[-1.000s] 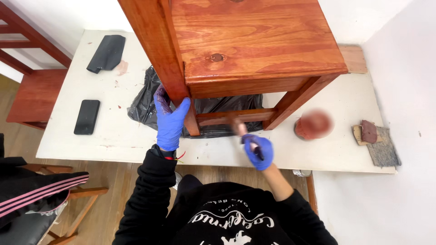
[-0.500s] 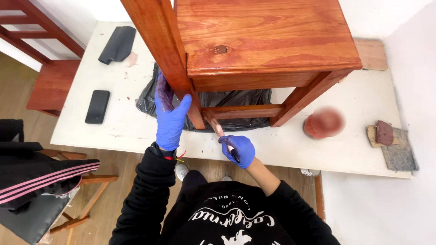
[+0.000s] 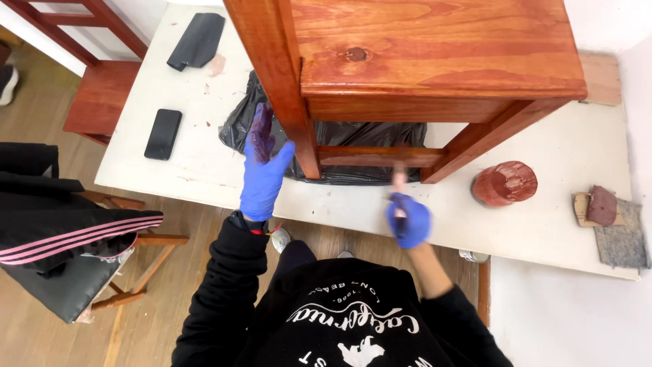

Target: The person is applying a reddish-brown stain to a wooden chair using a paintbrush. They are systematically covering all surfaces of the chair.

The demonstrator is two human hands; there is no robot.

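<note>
Our left hand (image 3: 263, 170) open, fingers spread flat beside the wooden table's leg (image 3: 282, 81), our right hand (image 3: 408, 219) fisted around a brush (image 3: 399, 183), bristles touching the lower rail (image 3: 377, 156)

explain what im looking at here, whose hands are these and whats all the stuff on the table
This is one view from a camera worn on a person's head, looking down at their own blue-gloved hands. The left hand rests flat beside a leg of a reddish wooden table, which stands on a black plastic sheet on a white worktable. The right hand holds a brush at the lower rail. Also there: a stain-covered round tin, a phone and stained pads.
</note>
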